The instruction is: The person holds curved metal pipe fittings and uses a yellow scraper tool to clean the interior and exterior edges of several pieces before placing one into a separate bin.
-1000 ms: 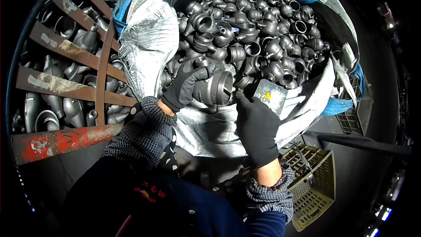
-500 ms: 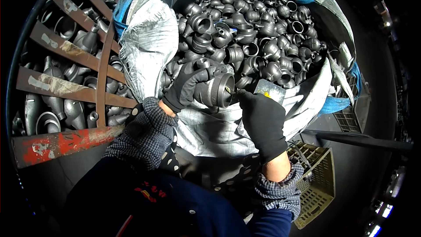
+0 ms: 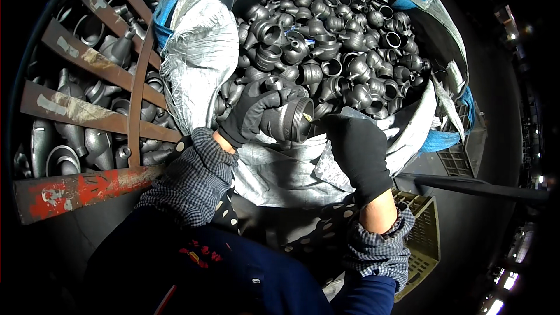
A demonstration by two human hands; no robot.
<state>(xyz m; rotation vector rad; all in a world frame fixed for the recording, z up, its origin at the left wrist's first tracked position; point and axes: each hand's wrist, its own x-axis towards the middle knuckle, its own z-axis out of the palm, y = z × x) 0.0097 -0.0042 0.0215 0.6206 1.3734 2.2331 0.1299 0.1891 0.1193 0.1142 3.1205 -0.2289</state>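
A dark grey metal casting (image 3: 280, 122) with a wide ringed mouth lies in my left hand (image 3: 248, 114), which wears a dark glove and is wrapped round its body. The mouth faces right. My right hand (image 3: 357, 146), in a black glove, has its fingers closed right at that mouth. Whatever they hold is hidden; a small yellowish spot shows inside the opening beside the fingertips. A shiny metal plate (image 3: 333, 168) sits under my right hand, partly covered by it.
Beyond my hands, a white woven bulk bag (image 3: 198, 64) with blue straps holds many similar castings (image 3: 332, 44). On the left stands a rusty slatted metal bin (image 3: 93, 116) with bigger castings in it. A yellow-green plastic crate (image 3: 424, 233) is at the lower right, below a dark bar (image 3: 478, 186).
My right hand has moved slightly right, and its forearm has swung right, covering more of the crate. The left hand still grips the casting in nearly the same place.
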